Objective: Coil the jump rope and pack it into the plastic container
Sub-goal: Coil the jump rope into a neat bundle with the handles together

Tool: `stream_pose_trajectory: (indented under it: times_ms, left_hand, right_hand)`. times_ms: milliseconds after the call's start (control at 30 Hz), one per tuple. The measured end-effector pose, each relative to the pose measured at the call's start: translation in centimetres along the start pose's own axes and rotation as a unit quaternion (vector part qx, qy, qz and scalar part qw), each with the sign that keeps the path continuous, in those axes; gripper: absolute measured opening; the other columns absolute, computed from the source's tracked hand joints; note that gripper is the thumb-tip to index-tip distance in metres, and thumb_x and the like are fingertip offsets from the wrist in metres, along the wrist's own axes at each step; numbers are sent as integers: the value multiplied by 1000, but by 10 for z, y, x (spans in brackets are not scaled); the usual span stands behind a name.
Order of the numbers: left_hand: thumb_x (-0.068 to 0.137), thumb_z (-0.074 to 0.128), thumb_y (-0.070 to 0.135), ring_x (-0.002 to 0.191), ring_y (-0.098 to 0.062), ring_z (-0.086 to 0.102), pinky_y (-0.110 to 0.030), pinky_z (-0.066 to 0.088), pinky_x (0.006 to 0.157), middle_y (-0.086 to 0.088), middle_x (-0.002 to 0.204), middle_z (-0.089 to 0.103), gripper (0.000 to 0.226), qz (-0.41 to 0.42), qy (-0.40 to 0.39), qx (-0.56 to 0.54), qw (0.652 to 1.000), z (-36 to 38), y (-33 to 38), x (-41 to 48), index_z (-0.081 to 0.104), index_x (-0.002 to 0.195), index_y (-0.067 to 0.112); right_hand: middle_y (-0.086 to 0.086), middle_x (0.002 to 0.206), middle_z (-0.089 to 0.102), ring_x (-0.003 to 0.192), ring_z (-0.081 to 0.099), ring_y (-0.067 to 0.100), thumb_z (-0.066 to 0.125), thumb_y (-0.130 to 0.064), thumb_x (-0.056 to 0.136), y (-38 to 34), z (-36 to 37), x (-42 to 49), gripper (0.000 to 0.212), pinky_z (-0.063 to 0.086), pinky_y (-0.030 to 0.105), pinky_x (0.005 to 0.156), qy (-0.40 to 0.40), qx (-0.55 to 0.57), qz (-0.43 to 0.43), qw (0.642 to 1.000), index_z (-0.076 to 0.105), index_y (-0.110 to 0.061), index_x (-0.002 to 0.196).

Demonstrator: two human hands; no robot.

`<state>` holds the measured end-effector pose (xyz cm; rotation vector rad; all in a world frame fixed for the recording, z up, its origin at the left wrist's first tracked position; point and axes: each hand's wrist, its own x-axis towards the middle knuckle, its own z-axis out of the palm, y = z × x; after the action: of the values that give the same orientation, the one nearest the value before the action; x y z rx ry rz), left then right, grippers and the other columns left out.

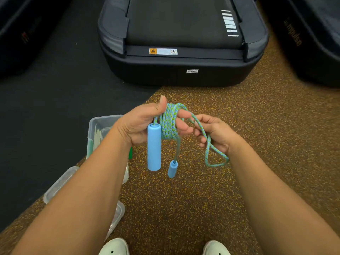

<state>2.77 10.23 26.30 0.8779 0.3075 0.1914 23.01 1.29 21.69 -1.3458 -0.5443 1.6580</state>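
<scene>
One jump rope [169, 126], coiled around the left hand [141, 124], both blue handles [154, 147] hanging straight down. Right hand [213, 133] pinches the loose loop. Two plastic containers [97, 126] sit on the floor's left side.

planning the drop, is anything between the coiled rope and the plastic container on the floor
Only the person's own left forearm crosses above the open plastic container. The jump rope is wound on the left hand; the right hand holds a loose loop.
</scene>
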Motion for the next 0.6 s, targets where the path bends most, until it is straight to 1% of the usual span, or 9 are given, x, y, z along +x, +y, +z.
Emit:
stream_pose_trajectory:
  times_ms: [100, 200, 300, 367, 400, 467, 500, 567, 600]
  left_hand:
    - [84, 54, 48, 101, -33, 66, -41, 48, 96, -13, 90, 73, 58, 6, -10, -2, 1000, -2, 2, 0, 66, 110, -2]
    - [88, 42, 45, 100, -32, 67, -41, 50, 94, -12, 87, 73, 56, 7, 6, 7, 1000, 0, 2, -1, 68, 108, -1]
    - [90, 32, 40, 93, -29, 70, -38, 53, 86, -12, 82, 73, 57, 6, 25, 3, 1000, 3, 0, 0, 70, 103, -1]
    - [91, 31, 40, 90, -30, 70, -38, 54, 83, -13, 79, 72, 58, 8, 32, 4, 999, 3, -1, 2, 71, 102, 0]
    - [90, 31, 40, 90, -31, 70, -38, 54, 84, -13, 79, 72, 58, 8, 34, 8, 999, 4, -1, 2, 71, 102, 0]
    - [90, 31, 41, 93, -32, 69, -39, 54, 86, -12, 78, 72, 58, 8, 32, 19, 999, 4, -1, 2, 70, 103, 1]
    - [90, 32, 42, 93, -32, 69, -38, 54, 85, -11, 78, 71, 58, 9, 31, 21, 999, 3, -1, 2, 70, 104, 0]
    - [89, 39, 44, 91, -30, 70, -36, 54, 82, -11, 79, 71, 56, 10, 27, 18, 999, 0, 0, 2, 68, 107, -1]
    - [87, 47, 47, 89, -28, 70, -35, 54, 80, -10, 80, 71, 57, 8, 25, 15, 1000, -2, 0, 2, 67, 108, -2]
  right_hand:
    - [8, 65, 48, 30, 36, 6, 43, -3, 96, 10, -5, 2, 23, 37, 16, 32, -6, 28, 51, 998, 58, -19, 89]
    - [5, 73, 55, 35, 38, 7, 46, -20, 98, 14, -6, 0, 19, 38, 17, 36, -24, -1, 70, 997, 62, -26, 89]
    - [2, 90, 67, 55, 58, 14, 42, -37, 98, 11, 0, 1, 27, 49, 27, 56, -56, -63, 61, 995, 69, -31, 95]
    - [-6, 95, 69, 74, 61, 10, 32, -52, 96, 6, 9, 2, 44, 44, 29, 71, -78, -100, 23, 992, 68, -29, 103]
    - [-7, 94, 69, 77, 61, 7, 27, -56, 94, 3, 14, 1, 52, 41, 27, 73, -84, -83, -10, 993, 66, -25, 107]
    - [-2, 89, 67, 75, 58, 10, 26, -50, 92, -1, 22, -1, 53, 46, 23, 71, -136, 9, -89, 987, 58, -11, 109]
    - [0, 87, 67, 74, 55, 13, 29, -41, 92, -3, 25, -3, 46, 48, 23, 72, -171, 29, -130, 976, 53, -6, 109]
    - [-3, 86, 68, 78, 56, 13, 44, -16, 90, -6, 28, -4, 22, 49, 24, 74, -197, -18, -183, 963, 52, -5, 106]
    - [-5, 85, 68, 79, 59, 11, 50, -3, 85, -7, 29, -4, 18, 50, 24, 75, -195, -45, -192, 961, 54, -7, 103]
